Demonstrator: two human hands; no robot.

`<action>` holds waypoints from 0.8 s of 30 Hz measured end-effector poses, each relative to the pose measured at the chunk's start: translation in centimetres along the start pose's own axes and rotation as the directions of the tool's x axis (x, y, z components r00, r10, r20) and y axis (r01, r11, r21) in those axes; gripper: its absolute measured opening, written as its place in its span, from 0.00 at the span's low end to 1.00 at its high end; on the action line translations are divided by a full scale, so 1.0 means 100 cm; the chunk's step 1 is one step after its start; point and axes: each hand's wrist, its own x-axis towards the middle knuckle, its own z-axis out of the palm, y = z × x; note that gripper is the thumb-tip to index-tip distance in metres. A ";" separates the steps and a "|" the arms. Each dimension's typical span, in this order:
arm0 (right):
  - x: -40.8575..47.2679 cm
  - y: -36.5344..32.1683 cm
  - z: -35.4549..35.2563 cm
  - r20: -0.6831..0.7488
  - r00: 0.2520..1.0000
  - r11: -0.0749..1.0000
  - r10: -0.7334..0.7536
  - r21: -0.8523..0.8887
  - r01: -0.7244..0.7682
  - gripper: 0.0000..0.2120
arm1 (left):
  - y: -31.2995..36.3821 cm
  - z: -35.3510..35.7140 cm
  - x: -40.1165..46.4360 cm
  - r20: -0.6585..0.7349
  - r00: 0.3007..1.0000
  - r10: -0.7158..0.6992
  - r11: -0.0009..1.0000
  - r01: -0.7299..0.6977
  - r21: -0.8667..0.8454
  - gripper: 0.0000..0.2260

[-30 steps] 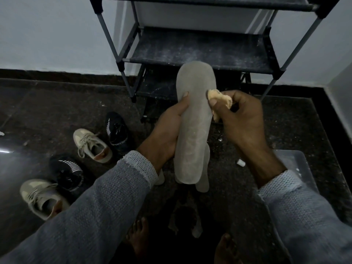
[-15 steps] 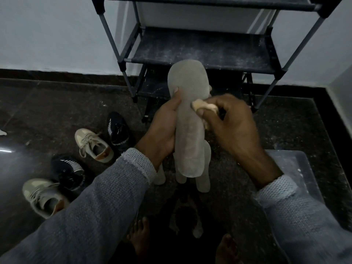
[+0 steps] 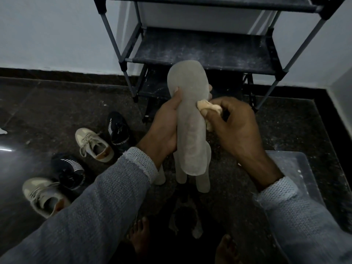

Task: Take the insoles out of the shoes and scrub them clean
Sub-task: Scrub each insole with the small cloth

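— Dark floor with a shoe rack by the wall. Where is the insole?

— Up in the air, standing tall. The left hand wraps around its middle.

— And the right hand?

— It pinches a small sponge against the insole's edge. Four shoes sit on the floor to the left. More insoles lie below.

Grey waffle-knit sleeves with paler open-mesh cuffs (edges frayed), bare feet below.
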 end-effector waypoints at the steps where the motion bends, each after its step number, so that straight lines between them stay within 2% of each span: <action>1: -0.001 -0.002 -0.001 0.084 0.996 0.999 0.017 0.034 -0.020 0.05 | 0.001 -0.002 0.001 -0.004 1.000 0.000 1.000 0.000 0.003 0.25; 3: -0.004 -0.006 0.001 0.312 0.950 0.999 -0.002 0.052 -0.015 0.04 | 0.002 -0.005 0.002 0.000 1.000 -0.004 1.000 0.004 -0.021 0.26; 4: -0.005 -0.009 0.002 0.372 0.928 0.999 -0.031 0.046 0.015 0.04 | 0.003 -0.006 0.001 0.006 1.000 -0.005 0.999 0.005 -0.038 0.26; 5: -0.005 -0.009 0.003 0.364 0.930 0.999 -0.048 0.039 0.037 0.04 | 0.004 -0.006 0.001 0.020 1.000 -0.002 0.999 0.003 -0.054 0.26; 8: -0.002 -0.004 0.003 0.114 0.993 1.000 -0.015 0.022 0.013 0.07 | 0.003 -0.002 0.000 0.070 0.997 0.010 0.998 -0.006 -0.065 0.25; 10: -0.001 0.000 0.002 0.019 1.000 1.000 0.022 0.017 -0.023 0.09 | 0.001 -0.001 0.000 0.076 0.997 0.020 0.998 -0.015 -0.064 0.25; 12: -0.002 0.000 0.001 0.049 0.998 0.997 0.047 0.051 -0.050 0.08 | 0.001 -0.001 0.000 0.076 0.997 0.012 0.997 -0.006 -0.071 0.25; 15: -0.004 -0.006 0.002 0.287 0.958 0.997 0.014 0.072 -0.036 0.05 | 0.004 -0.004 0.001 0.085 0.996 0.009 0.996 -0.002 -0.088 0.26; 17: -0.005 -0.006 0.005 0.349 0.937 0.999 -0.030 0.045 0.015 0.05 | 0.005 -0.005 0.001 0.085 0.996 0.012 0.995 -0.003 -0.101 0.26; 19: -0.004 -0.004 0.007 0.228 0.974 0.998 0.007 0.054 -0.020 0.04 | 0.004 -0.005 0.001 0.092 0.996 0.007 0.996 0.001 -0.089 0.26; 22: -0.001 0.004 0.005 -0.008 0.999 0.999 0.034 -0.014 -0.034 0.09 | 0.000 -0.001 0.001 0.102 0.995 -0.009 0.997 0.016 -0.070 0.26; 24: 0.000 0.005 0.002 -0.007 0.999 0.999 0.036 -0.014 -0.036 0.10 | 0.000 0.001 0.001 0.104 0.994 -0.011 0.997 0.019 -0.072 0.26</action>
